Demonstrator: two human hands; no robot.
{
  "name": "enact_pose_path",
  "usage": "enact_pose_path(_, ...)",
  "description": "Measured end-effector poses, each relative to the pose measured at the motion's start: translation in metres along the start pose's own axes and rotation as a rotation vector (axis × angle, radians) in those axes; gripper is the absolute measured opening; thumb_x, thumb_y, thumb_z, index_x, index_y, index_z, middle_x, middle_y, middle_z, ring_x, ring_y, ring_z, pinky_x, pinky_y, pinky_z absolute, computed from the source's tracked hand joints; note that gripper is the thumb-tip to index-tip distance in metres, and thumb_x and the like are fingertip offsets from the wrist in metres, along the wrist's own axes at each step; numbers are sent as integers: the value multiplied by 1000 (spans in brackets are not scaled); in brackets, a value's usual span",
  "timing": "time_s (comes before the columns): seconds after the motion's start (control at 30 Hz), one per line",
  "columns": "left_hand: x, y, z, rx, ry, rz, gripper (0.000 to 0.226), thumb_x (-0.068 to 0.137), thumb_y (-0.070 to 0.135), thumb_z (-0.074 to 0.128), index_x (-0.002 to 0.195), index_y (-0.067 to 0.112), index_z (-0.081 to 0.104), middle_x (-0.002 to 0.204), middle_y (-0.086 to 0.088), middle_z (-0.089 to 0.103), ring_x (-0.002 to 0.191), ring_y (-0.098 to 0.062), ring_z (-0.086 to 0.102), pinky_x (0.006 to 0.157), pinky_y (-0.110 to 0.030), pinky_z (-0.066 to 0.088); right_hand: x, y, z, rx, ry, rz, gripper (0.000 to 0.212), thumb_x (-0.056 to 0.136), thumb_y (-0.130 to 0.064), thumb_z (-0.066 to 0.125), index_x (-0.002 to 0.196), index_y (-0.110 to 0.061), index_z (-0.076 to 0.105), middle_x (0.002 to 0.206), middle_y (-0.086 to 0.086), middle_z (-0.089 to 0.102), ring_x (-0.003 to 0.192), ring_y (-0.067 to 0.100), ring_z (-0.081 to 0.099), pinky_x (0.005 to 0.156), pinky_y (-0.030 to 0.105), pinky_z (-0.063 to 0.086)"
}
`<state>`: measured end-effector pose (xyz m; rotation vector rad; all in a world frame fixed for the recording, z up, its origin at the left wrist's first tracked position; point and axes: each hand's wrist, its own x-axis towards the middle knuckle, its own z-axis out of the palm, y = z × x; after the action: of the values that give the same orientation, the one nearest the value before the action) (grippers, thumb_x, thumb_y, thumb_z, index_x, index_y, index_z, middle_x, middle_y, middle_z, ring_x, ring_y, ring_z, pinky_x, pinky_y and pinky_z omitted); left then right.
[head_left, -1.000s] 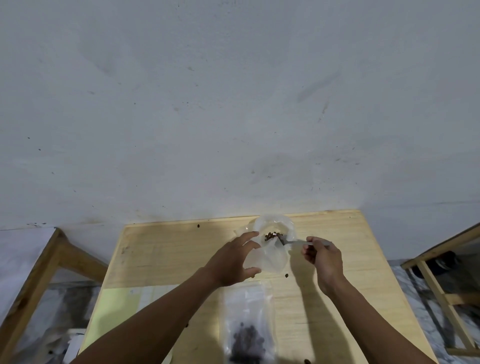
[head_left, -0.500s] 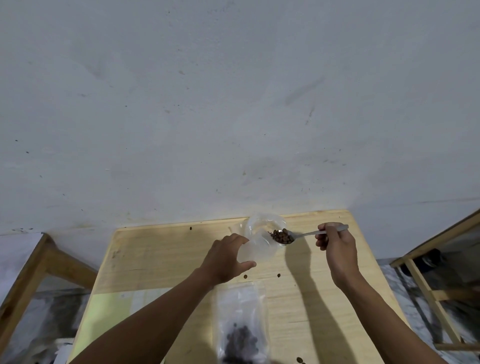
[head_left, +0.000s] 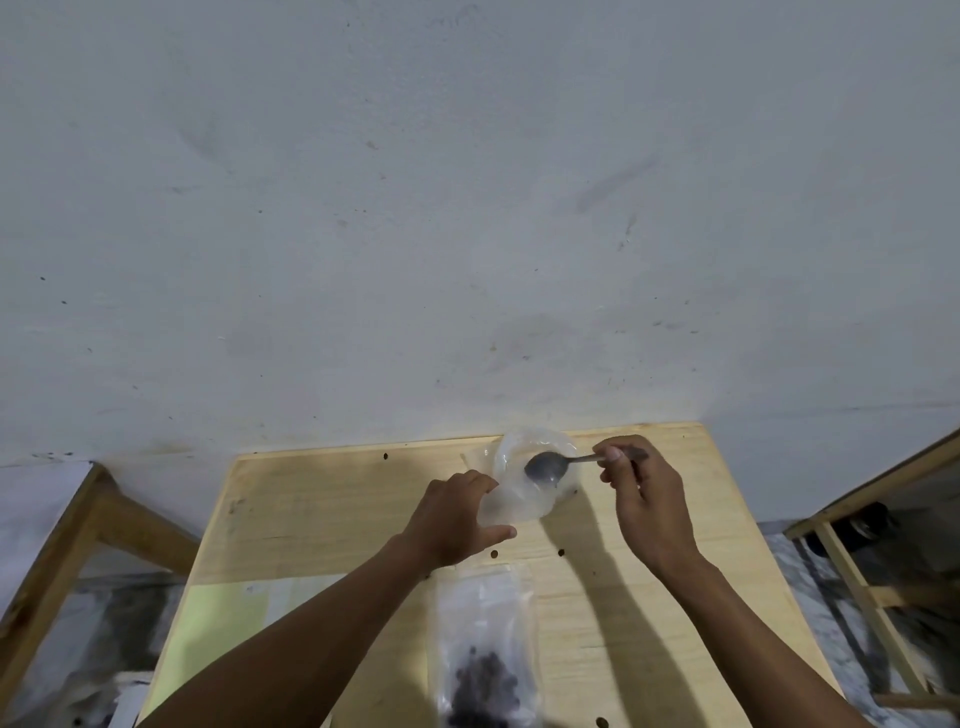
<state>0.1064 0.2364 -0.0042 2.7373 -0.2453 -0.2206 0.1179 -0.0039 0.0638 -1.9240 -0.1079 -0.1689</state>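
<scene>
Likely emptying spoon (head_left: 545, 466), pinched in right hand (head_left: 644, 499), into clear bag (head_left: 519, 505) gripped by left hand (head_left: 457, 514) at table's (head_left: 322, 509) far edge; next, clean withdrawal.

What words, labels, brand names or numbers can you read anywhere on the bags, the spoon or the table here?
No text can be read anywhere.
The clear bag held by the left hand: no print shows.
The spoon held by the right hand: no marking shows.
The bag of dark pieces lying on the table: no label shows.
The pale sheet: one tiny grey mark, too small to read.
</scene>
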Motion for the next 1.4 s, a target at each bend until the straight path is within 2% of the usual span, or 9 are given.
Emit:
enact_pose_path(0.13,-3,-7,1,-34,9,57,70,77,59,70,131,20,51,134,10,52,120,-13,50,97,-30,35,5,21,-2,31,175,86,19,103,-20,47,100,-15,64,96,-5,68,78,6,65,68,10,46)
enact_pose_path(0.33,7,-2,2,-73,-6,187,68,72,60,71,124,18,57,146,14,44,123,-15,51,100,-34,41,8,57,20,-43,76,125,22,99,-14,53,105,-26,71,102,-11,69,86,8,68,77,29,53)
enact_pose_path(0.6,24,7,5,-149,-161,221,64,78,44,77,127,10,53,156,3,31,135,-17,43,105,-29,39,5,78,39,-103,118,166,24,101,-15,49,113,-22,70,101,-6,66,91,12,67,82,32,53)
enact_pose_path(0.7,20,7,9,-124,-54,288,59,78,45,76,121,9,57,156,1,30,128,-19,50,98,-31,45,1,84,40,3,217,310,23,102,-17,47,110,-20,69,104,-1,69,83,16,69,78,37,56)
enact_pose_path(0.8,17,9,10,-111,63,382,53,79,47,72,115,10,59,155,-3,31,129,-20,49,93,-33,50,-3,87,40,111,262,406,23,103,-15,45,109,-16,68,102,4,70,79,20,68,71,29,54)
enact_pose_path(0.9,18,12,11,-83,115,448,48,84,48,67,113,11,59,154,-6,32,133,-26,46,109,-38,41,-6,90,43,165,254,460,24,103,-14,45,104,-17,68,97,3,71,76,19,67,74,35,55)
enact_pose_path(1.07,18,13,11,-73,126,482,45,86,47,65,109,9,62,154,-10,34,134,-25,46,121,-37,25,-4,85,44,315,158,675,26,102,-10,43,98,-10,68,94,8,70,81,27,66,76,41,55)
enact_pose_path(1.2,16,10,12,-73,104,469,44,85,45,67,110,9,62,154,-8,33,135,-24,45,121,-32,19,5,86,39,449,90,854,25,99,-4,42,103,-1,67,89,16,68,77,29,62,67,35,50)
enact_pose_path(1.4,12,-1,9,43,108,438,52,79,51,68,113,13,63,148,-9,44,131,-25,48,115,-45,31,8,71,32,608,151,822,20,100,-3,40,98,-4,59,72,14,58,61,23,55,61,28,45)
